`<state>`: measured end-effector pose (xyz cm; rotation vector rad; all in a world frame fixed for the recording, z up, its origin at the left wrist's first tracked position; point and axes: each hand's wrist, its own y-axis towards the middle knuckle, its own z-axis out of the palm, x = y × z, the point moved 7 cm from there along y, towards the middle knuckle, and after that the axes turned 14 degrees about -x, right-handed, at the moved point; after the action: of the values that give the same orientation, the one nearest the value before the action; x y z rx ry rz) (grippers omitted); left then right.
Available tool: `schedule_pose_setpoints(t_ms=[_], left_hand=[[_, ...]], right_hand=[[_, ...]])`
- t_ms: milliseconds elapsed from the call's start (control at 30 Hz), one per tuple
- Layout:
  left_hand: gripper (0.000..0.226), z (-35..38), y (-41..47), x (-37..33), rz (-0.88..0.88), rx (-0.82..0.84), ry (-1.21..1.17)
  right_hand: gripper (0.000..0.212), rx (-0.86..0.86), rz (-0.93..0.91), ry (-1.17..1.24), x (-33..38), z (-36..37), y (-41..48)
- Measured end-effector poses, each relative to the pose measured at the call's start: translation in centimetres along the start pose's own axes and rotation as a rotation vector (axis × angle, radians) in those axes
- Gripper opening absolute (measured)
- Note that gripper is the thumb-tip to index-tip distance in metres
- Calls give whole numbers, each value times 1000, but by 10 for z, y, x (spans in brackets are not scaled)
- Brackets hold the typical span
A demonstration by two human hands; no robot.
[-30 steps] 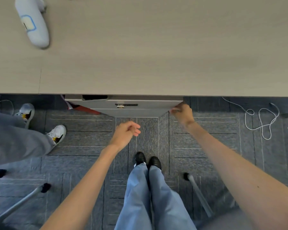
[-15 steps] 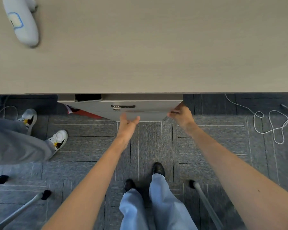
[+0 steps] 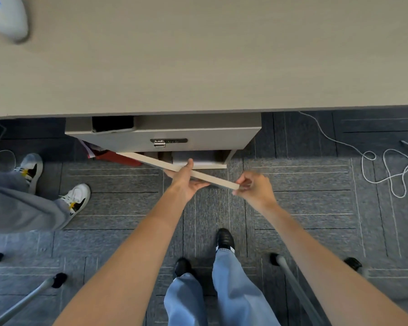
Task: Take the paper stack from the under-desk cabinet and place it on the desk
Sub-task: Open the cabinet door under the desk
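The grey under-desk cabinet (image 3: 198, 134) sits below the front edge of the beige desk (image 3: 198, 55). Its door (image 3: 146, 161) stands swung out, seen from above as a pale slanted strip. My left hand (image 3: 185, 182) grips the door's top edge near its middle, thumb over it. My right hand (image 3: 253, 185) pinches the door's free end. Inside the opening, a pale flat layer (image 3: 200, 164) shows at the bottom; I cannot tell whether it is the paper stack or a shelf.
A white device (image 3: 7, 20) lies on the desk's far left corner. A red item (image 3: 120, 159) lies on the floor left of the cabinet. Another person's legs and sneakers (image 3: 76, 198) are at left. A white cable (image 3: 386, 165) loops on the carpet at right. Chair legs (image 3: 292, 281) flank my feet.
The cabinet door has swung out from shut. My right hand pulled its free end toward me, and my left hand came up and took hold of the door's top edge.
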<state>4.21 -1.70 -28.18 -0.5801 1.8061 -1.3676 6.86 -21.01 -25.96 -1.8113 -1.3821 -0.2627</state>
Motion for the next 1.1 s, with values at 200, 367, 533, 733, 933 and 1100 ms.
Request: schedule_pose_setpoints(t_ms=[200, 367, 533, 733, 933, 1100], left_hand=[[69, -38, 12, 18, 78, 0, 184], [63, -63, 8, 18, 211, 32, 348], [59, -94, 6, 16, 353, 2, 519], [39, -163, 8, -3, 637, -83, 912], [25, -219, 18, -36, 865, -39, 1181], [20, -237, 24, -54, 945, -19, 1282]], right_hand=[[24, 151, -64, -171, -7, 33, -50], [30, 374, -61, -193, -6, 58, -73], [33, 251, -25, -54, 2, 62, -83], [38, 138, -61, -46, 24, 90, -107], [41, 136, -119, -77, 49, 121, -131], [38, 123, -139, -103, 60, 132, -137]])
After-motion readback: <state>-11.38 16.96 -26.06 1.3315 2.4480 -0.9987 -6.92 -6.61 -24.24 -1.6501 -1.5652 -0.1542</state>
